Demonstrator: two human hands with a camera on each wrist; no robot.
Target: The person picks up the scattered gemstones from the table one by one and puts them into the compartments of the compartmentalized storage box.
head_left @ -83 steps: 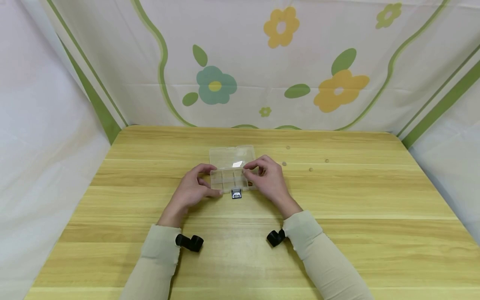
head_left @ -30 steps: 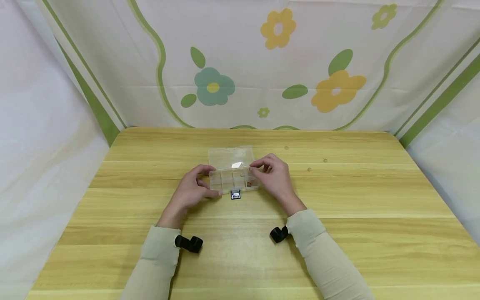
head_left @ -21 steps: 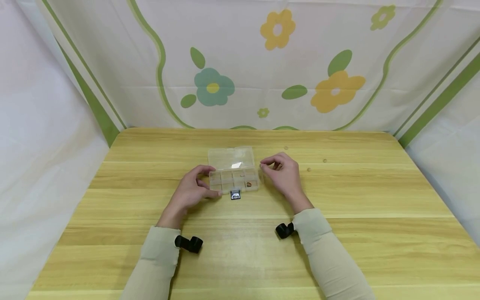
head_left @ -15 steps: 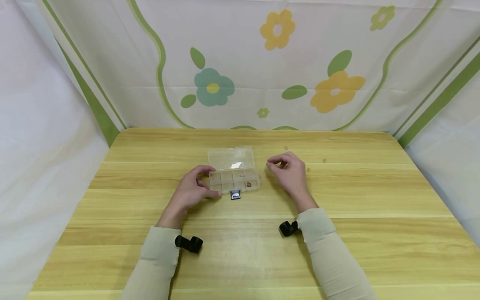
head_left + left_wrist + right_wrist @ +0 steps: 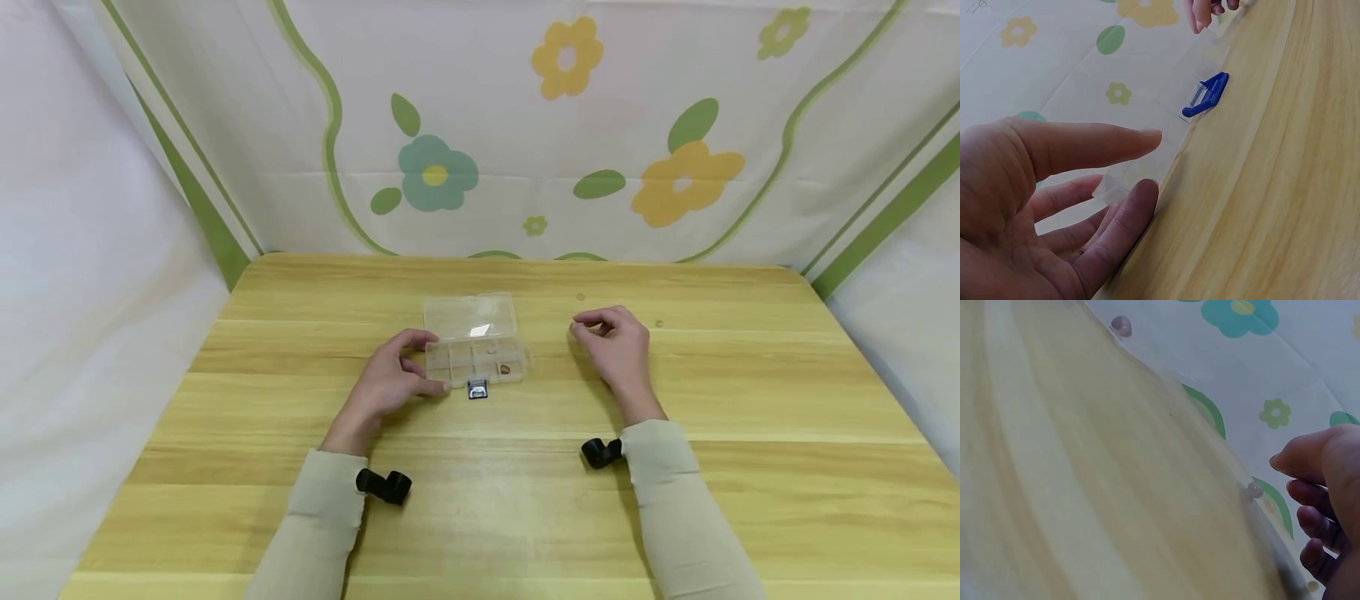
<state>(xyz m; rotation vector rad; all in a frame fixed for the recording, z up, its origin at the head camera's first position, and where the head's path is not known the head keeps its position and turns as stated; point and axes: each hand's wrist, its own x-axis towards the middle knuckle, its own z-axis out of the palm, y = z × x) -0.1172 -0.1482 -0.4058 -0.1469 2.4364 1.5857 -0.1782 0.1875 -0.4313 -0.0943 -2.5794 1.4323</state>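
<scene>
A clear plastic compartment box [image 5: 438, 372] lies with its lid [image 5: 453, 315] folded back; a blue latch [image 5: 1207, 97] shows at its front. My left hand [image 5: 388, 377] grips the box's left end, thumb at the front corner and index finger at the back one. Inside sit a small clear bead [image 5: 491, 351] and a brown piece [image 5: 505, 368] at the right. My right hand [image 5: 618, 346] is low over the table right of the box, thumb and index tips close together; the right wrist view shows nothing between them. A small bead [image 5: 1255, 490] appears beside those fingertips.
Small clear beads lie loose on the wooden table [image 5: 487, 517], one toward the back [image 5: 581, 297] and another right of the right hand [image 5: 659, 323]. White floral cloth [image 5: 510, 125] hangs behind the table. Black wrist cameras sit at both cuffs.
My right hand has moved rightward from over the box to the table beside it, uncovering the brown piece. My left hand keeps its grip on the box. The head view has shifted slightly.
</scene>
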